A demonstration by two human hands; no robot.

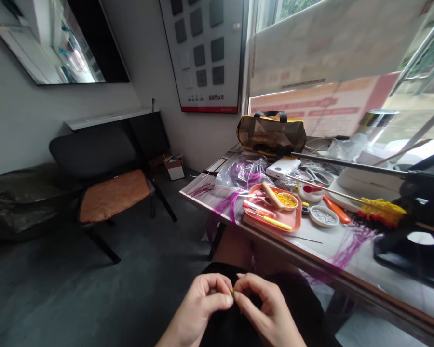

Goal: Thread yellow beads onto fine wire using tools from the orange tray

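Over my lap, my left hand and my right hand are brought together fingertip to fingertip. Both are closed in a pinch around a tiny yellow piece. Its exact kind is too small to make out, and the fingers cover most of it. On the table beyond lies an orange tray with pens, a wooden-handled tool and a small dish of yellow bits. Purple threads hang over the table's near edge.
A white dish of small grey pieces, an orange-handled tool and a yellow-and-red tassel bundle lie on the table. A bag stands behind. To the left is a chair.
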